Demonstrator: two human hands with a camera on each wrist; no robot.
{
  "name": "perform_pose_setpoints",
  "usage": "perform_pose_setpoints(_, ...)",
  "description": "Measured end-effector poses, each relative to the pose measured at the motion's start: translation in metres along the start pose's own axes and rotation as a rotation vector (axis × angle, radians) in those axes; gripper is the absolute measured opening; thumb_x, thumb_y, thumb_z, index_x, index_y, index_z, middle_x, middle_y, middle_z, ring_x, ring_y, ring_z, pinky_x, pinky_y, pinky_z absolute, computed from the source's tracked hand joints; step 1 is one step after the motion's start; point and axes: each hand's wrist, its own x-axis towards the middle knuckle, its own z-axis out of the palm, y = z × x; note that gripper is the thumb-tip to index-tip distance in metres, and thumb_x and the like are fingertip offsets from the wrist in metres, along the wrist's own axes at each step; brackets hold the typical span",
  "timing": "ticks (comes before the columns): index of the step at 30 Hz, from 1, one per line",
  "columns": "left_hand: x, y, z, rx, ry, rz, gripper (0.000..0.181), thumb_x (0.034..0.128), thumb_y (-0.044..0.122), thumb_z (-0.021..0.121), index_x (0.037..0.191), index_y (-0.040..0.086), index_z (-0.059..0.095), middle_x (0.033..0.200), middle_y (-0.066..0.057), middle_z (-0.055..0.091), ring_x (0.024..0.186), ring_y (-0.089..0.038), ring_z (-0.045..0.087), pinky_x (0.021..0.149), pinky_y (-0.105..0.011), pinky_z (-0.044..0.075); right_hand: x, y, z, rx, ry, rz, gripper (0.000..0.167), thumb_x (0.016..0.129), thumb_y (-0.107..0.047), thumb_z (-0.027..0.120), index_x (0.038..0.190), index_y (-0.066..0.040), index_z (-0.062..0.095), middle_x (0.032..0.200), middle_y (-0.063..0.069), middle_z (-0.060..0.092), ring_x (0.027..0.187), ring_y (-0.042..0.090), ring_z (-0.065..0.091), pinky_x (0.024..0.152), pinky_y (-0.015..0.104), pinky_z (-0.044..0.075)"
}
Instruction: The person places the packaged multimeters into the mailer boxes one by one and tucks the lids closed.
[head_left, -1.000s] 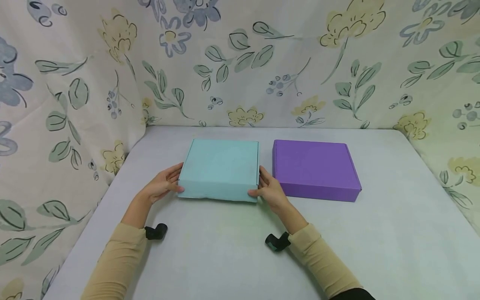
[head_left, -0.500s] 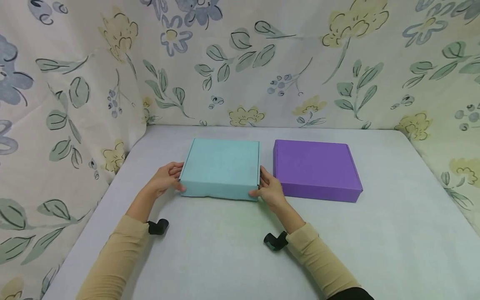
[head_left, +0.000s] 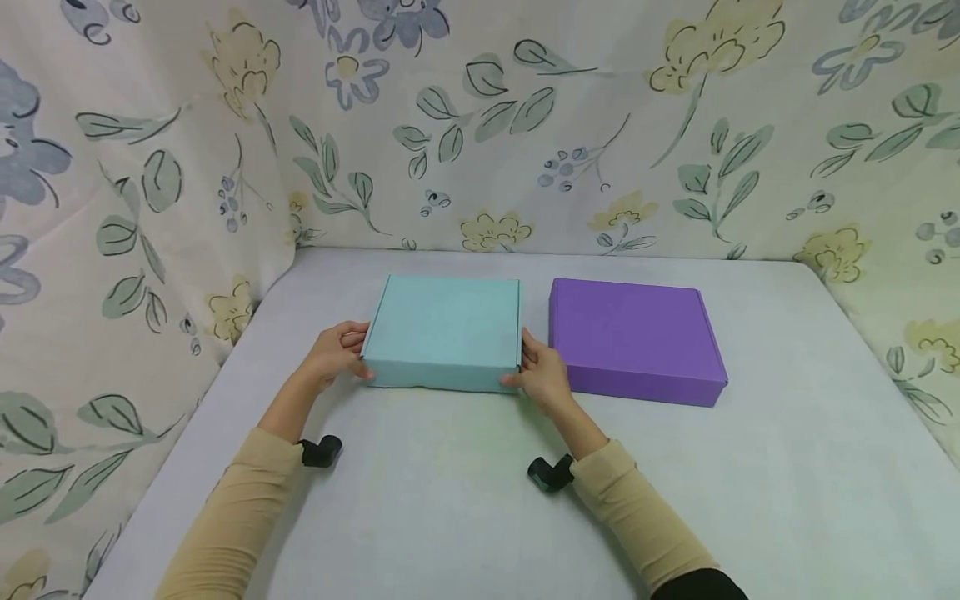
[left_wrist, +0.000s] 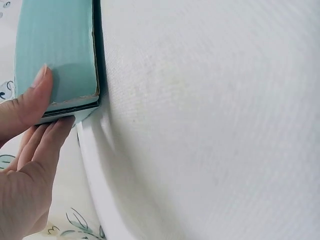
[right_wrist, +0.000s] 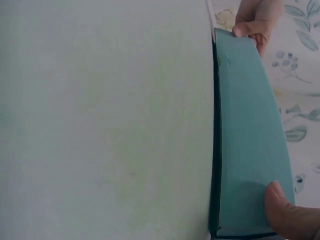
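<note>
A light turquoise cardboard box (head_left: 446,325), lid closed, lies flat on the white table. At its near left corner the left hand (head_left: 336,354) grips it. In the left wrist view the thumb (left_wrist: 42,90) presses the front face while the fingers (left_wrist: 52,142) lie against the side. My right hand (head_left: 542,371) holds the near right corner the same way. The right wrist view shows its thumb (right_wrist: 282,210) on the front face (right_wrist: 252,125); its other fingers are out of that view. Just right of that hand lies a closed purple box (head_left: 637,337).
The white table (head_left: 450,517) reaches back to a floral curtain (head_left: 480,125), which also hangs along the left and right sides. A narrow gap separates the two boxes. Each wrist carries a small black camera mount (head_left: 322,451).
The turquoise box has shifted slightly away from me, with both hands keeping their hold on its near corners. The view has drifted a little. The purple box stays in its place.
</note>
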Motion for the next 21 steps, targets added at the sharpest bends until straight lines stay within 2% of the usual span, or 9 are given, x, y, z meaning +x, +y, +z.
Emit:
perform_pose_setpoints(6,0.000,0.000,0.000,-0.013,-0.007,0.008,0.090,0.0633,-0.028,0.070,0.143,-0.008,0.035,0.148,-0.025,0.038,0.137,-0.036,0.036,0.106,-0.046,0.038,0.003,-0.003,0.000,-0.133,-0.012,-0.022,0.093,0.078,0.020,0.067,0.153,0.000,0.016,0.155,0.021,0.023,0.142,0.031,0.026,0.110,0.038,0.033)
perform_pose_setpoints(10,0.000,-0.002,0.000,-0.011,-0.051,0.023,0.090,0.0671,-0.025,0.070,0.146,-0.008,0.030,0.151,-0.026,0.033,0.139,-0.039,0.032,0.109,-0.047,0.034,0.002,-0.004,-0.001,-0.216,-0.023,-0.012,0.092,0.081,0.014,0.068,0.154,0.000,0.013,0.156,0.021,0.021,0.141,0.032,0.026,0.112,0.040,0.031)
perform_pose_setpoints(13,-0.003,-0.002,-0.001,0.048,-0.113,0.048,0.089,0.0752,-0.016,0.070,0.150,-0.006,0.023,0.153,-0.028,0.027,0.139,-0.044,0.029,0.111,-0.051,0.032,0.000,-0.006,-0.007,-0.279,-0.060,-0.014,0.089,0.085,0.003,0.070,0.154,0.001,0.014,0.156,0.020,0.020,0.140,0.034,0.028,0.112,0.042,0.031)
perform_pose_setpoints(15,-0.008,0.000,-0.002,0.117,-0.133,0.076,0.087,0.0809,-0.007,0.070,0.152,-0.005,0.019,0.153,-0.030,0.024,0.138,-0.047,0.029,0.111,-0.054,0.030,-0.004,-0.010,-0.014,-0.307,-0.094,-0.020,0.084,0.089,-0.005,0.069,0.154,-0.001,0.016,0.157,0.019,0.020,0.139,0.036,0.031,0.111,0.045,0.033)
perform_pose_setpoints(16,-0.011,0.001,-0.003,0.164,-0.125,0.100,0.087,0.0831,-0.002,0.070,0.152,-0.004,0.018,0.153,-0.030,0.024,0.137,-0.048,0.029,0.110,-0.056,0.030,-0.006,-0.012,-0.018,-0.315,-0.114,-0.036,0.080,0.091,-0.009,0.068,0.154,-0.001,0.019,0.157,0.020,0.021,0.138,0.037,0.033,0.110,0.046,0.034)
perform_pose_setpoints(18,-0.018,0.004,-0.003,0.264,-0.066,0.147,0.086,0.0862,0.011,0.072,0.153,-0.001,0.020,0.153,-0.029,0.025,0.137,-0.048,0.030,0.109,-0.059,0.031,-0.012,-0.018,-0.027,-0.314,-0.146,-0.081,0.070,0.095,-0.015,0.063,0.153,0.000,0.025,0.155,0.021,0.026,0.136,0.039,0.037,0.108,0.049,0.036)
perform_pose_setpoints(21,-0.028,0.009,-0.002,0.429,0.077,0.233,0.086,0.0867,0.031,0.073,0.154,0.005,0.025,0.153,-0.026,0.028,0.137,-0.048,0.030,0.106,-0.064,0.032,-0.020,-0.028,-0.040,-0.321,-0.131,-0.199,0.054,0.099,-0.020,0.057,0.146,0.001,0.040,0.145,0.022,0.044,0.129,0.038,0.048,0.105,0.051,0.041)
